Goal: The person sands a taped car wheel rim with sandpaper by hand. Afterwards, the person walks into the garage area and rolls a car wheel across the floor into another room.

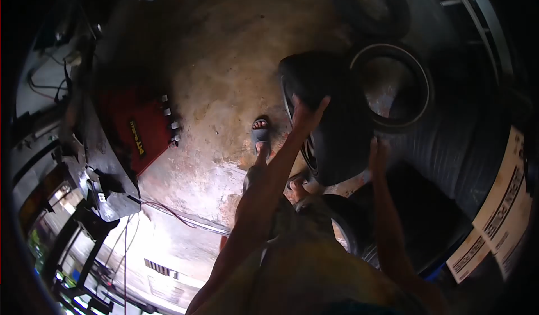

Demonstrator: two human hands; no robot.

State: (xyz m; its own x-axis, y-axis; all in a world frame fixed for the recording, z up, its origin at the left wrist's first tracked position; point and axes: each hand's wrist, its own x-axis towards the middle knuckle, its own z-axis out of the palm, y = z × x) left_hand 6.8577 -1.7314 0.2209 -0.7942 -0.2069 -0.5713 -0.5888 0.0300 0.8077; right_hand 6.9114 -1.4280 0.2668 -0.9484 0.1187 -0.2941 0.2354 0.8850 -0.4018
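Note:
A car wheel with a wide black tyre (331, 113) stands on its tread in front of me, slightly tilted. Part of a spoked metal rim (309, 153) shows on its left face. My left hand (306, 114) grips the left edge of the tyre, with the fingers over the sidewall and the thumb on the tread. Against the tyre's right side is my right hand (379, 153); its fingers are dim and partly hidden there. Just beyond, a loose tyre (425, 87) lies flat. My sandalled foot (261, 137) is left of the wheel.
Another tyre (404, 14) lies at the back right. On the left are a red panel (137, 127) and a metal stand (106, 146). A thin hose (168, 209) crosses the floor near a ledge. Printed cardboard (497, 219) and dark stacked tyres (443, 152) are at right.

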